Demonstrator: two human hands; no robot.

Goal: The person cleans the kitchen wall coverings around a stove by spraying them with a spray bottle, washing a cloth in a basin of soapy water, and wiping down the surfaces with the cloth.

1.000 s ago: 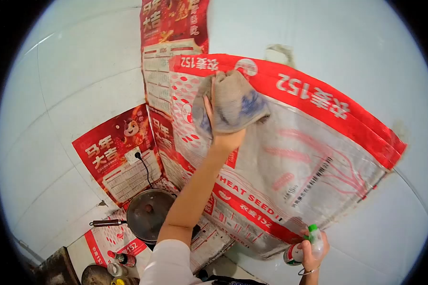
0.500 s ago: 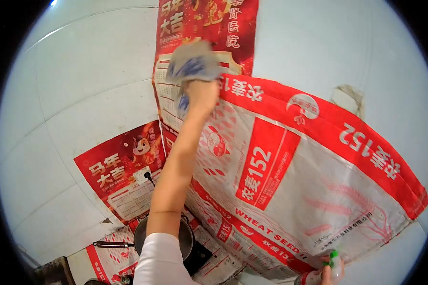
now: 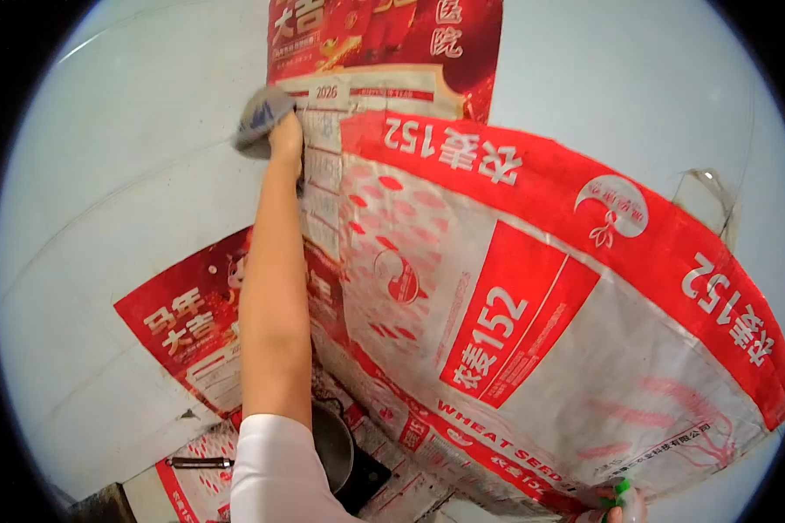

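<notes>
My left hand is raised high and closed on a grey cloth with blue marks. The cloth presses against the white wall at the left edge of a red 2026 calendar poster. Low on the right, my right hand is mostly cut off by the frame's bottom edge. Its fingers wrap round a spray bottle with a green and white head. Just above that hand spreads a red and white wheat seed sack covering the wall.
A second red poster hangs at left, partly behind my left forearm. Below the arm a dark pan sits on a black stove, its handle pointing left. More printed sacking lies around it. A small pale cloth hangs at right.
My left hand has moved the cloth left and slightly down, off the calendar's middle to its left edge. The view has shifted, and the right hand with the spray bottle appears slightly lower.
</notes>
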